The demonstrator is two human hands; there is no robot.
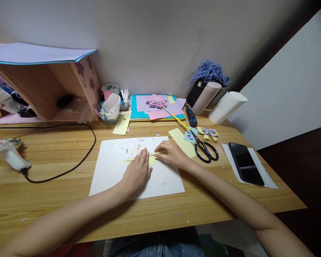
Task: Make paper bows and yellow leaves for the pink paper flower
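Observation:
A white sheet of paper (107, 175) with coloured specks and marks lies on the wooden table. On it is a small piece of pale yellow paper (152, 161) with a raised, folded-looking edge. My left hand (137, 173) lies flat on this piece, fingers stretched out together and covering part of it. My right hand (171, 153) pinches the edge at its right end between thumb and fingers. To the right, black-handled scissors (203, 146) rest beside a yellow paper strip (180, 139) and a blue paper scrap (189, 135).
A white glue gun (12, 155) with a black cord lies left. A cardboard box (87, 85) stands behind it. Coloured papers with a pink paper flower (156, 101), a pencil (175, 117) and a blue cutter (191, 116) lie behind. A phone (246, 164) and rolls (227, 107) are right.

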